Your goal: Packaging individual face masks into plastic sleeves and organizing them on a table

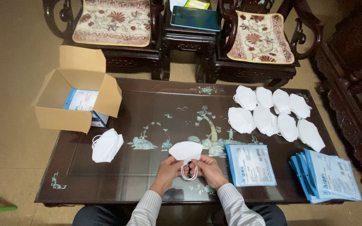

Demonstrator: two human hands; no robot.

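A folded white fabric face mask (185, 150) is held above the near edge of the dark lacquered table with pale inlay (156, 121), at about 6 o'clock from the table's centre. Both hands are closed on it: the left hand (170, 169) pinches its lower left part and the right hand (206, 167) its lower right, with the white ear loops (189, 172) hanging between the fingers. The mask is judged to be very light, soft and easily creased (the fold line gives it a little stiffness), so it is best taken by its edges or by the loops, which look stretchy and liable to snag.

At 9 o'clock from the hands a second folded white mask (107, 145) lies flat on the table, well apart. Beyond it, at 10 o'clock, an open brown cardboard box (78, 100) overhangs the table's left edge, with blue-and-white packets inside. At 1 to 2 o'clock a cluster of loose white masks (273, 113) is spread in two rows. Just beside the right hand, at 3 o'clock, a flat blue-and-white plastic pouch (251, 164) lies, and further right a fanned stack of similar blue pouches (325, 175) rests near the table corner. Nothing is seen between the hands and the held mask's surroundings. Behind the table, two dark carved wooden chairs with floral cushions (114, 21) flank a small stand bearing a dark tablet (196, 18).
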